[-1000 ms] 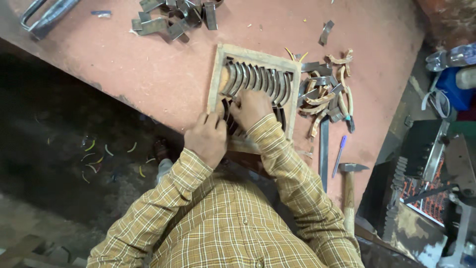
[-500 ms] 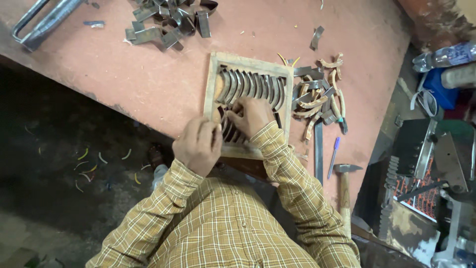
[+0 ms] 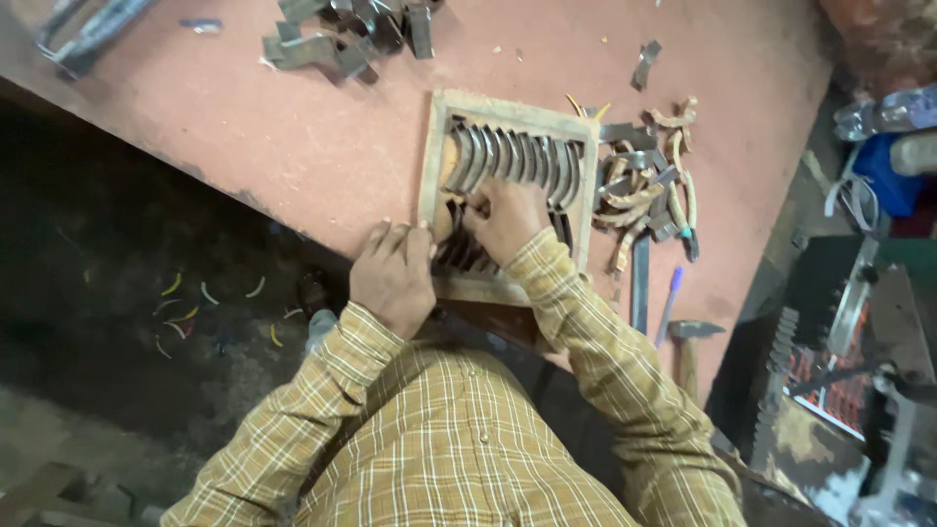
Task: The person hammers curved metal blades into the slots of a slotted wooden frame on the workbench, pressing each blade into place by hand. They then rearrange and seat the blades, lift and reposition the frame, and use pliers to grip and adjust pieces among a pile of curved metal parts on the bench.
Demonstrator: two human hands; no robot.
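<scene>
Here, left hand curled on wooden frame edge, right hand pinching curved grey metal strips, reddish bench.

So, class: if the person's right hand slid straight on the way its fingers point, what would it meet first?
The right hand points up the wooden frame. It would probably meet the row of curved metal pieces first; the fingertips already look very close to them, though depth is unclear.

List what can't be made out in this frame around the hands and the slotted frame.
Head view only:
- Right hand covers the middle of the wooden frame; what its fingertips grip is hidden.
- Left hand hides the frame's near-left corner.
- Curved metal strips: too small to count.
- Bent metal pieces are cut off by the top edge.
</scene>
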